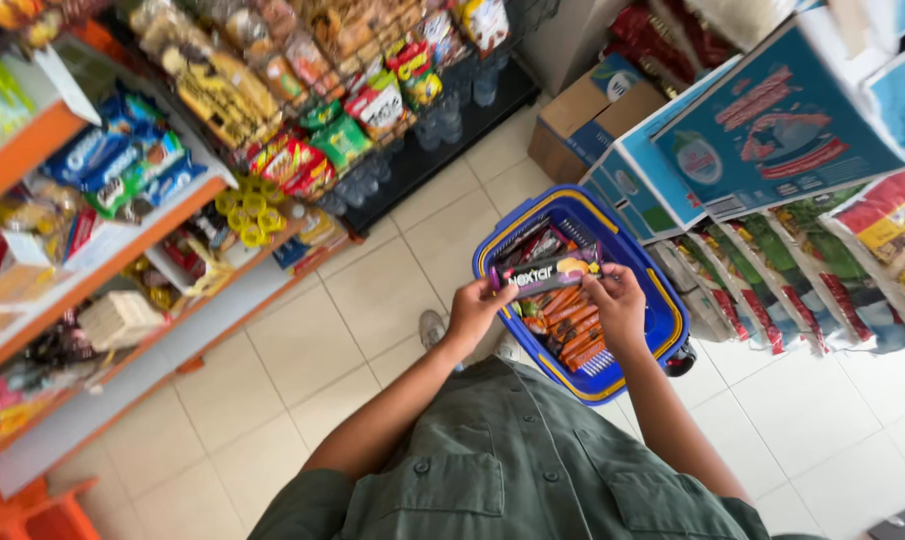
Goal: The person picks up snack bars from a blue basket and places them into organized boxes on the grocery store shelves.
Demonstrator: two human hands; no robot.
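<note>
Both hands hold one snack pack over a basket.
The left hand [476,308] and right hand [618,303] each clamp an end of the dark pack [551,274], level above the blue basket [663,300] of orange bars [573,325]; shelves [123,240] stand left.

1 head-worn camera looks steeply down, close over the person's chest, tilted so the tiled floor [373,300] runs diagonally.

a small shop: snack-packed shelves [123,190], a shopping basket [663,310], stacked boxes [773,130].
</note>
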